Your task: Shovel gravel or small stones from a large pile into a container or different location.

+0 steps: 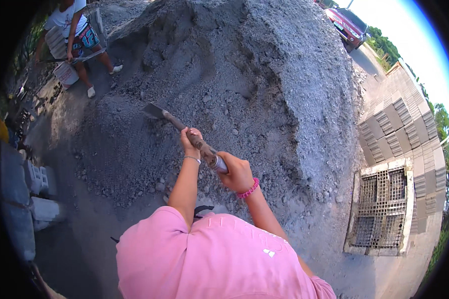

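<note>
Both my hands grip a shovel (202, 148) with a dark, worn shaft. My left hand (190, 139) is wrapped round the middle of the shaft. Closer to me, my right hand (237, 174) closes over the handle's end. The metal blade (154, 110) points away to the far left and touches or hovers just above the loose grey gravel (209, 97); which of the two I cannot tell. A large heap of this gravel and sand rises in front of me.
At the far left another person (76, 30) stands holding a long-handled tool beside a white bucket (66, 74). Concrete blocks (46, 209) lie at the left. A framed grid (381, 209) and stacked blocks (401, 130) stand at the right. A red vehicle (345, 24) is parked behind.
</note>
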Available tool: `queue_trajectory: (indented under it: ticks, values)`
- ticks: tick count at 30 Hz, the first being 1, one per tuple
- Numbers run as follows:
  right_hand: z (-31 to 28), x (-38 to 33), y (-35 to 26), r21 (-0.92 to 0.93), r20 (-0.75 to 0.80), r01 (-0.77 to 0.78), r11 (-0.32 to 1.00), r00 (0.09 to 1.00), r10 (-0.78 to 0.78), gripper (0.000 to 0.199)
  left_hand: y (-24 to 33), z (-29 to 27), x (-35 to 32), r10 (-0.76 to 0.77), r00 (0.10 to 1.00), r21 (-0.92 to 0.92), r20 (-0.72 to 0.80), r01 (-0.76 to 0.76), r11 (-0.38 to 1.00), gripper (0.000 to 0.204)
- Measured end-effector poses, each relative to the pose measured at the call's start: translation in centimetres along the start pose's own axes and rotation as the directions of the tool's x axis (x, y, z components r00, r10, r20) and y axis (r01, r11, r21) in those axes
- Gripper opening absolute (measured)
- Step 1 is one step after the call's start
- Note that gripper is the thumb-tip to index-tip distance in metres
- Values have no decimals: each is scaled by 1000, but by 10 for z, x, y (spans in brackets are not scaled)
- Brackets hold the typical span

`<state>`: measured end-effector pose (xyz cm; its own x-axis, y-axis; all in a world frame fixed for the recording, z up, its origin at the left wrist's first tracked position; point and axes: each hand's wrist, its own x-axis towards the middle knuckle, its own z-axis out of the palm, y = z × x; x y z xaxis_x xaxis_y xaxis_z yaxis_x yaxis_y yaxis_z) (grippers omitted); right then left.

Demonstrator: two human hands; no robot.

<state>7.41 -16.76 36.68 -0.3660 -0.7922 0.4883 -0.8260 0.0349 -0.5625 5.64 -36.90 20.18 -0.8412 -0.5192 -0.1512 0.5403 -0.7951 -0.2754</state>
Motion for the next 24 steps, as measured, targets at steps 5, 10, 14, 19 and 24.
queue_trajectory:
  ticks: [5,10,14,19,24]
  values:
    - [-93,-33,-15,-44,-178,-176,983,970,166,34,-106,28,-22,-99,984,82,-147,112,990,18]
    - [-163,-58,-55,-199,-297,-129,971,953,66,35,-193,80,-35,-406,914,-62,5,405,912,15]
    - [-217,-71,-89,-586,-339,-9,810,911,-235,34,-266,150,-51,-559,815,-89,154,575,813,18]
    - [-258,-97,-127,-754,-565,-104,649,607,-560,33,-331,245,-95,-703,591,-51,396,778,626,18]
    - [-284,-72,-151,-815,-579,-370,445,481,-659,23,-317,315,-95,-732,483,60,480,815,577,24]
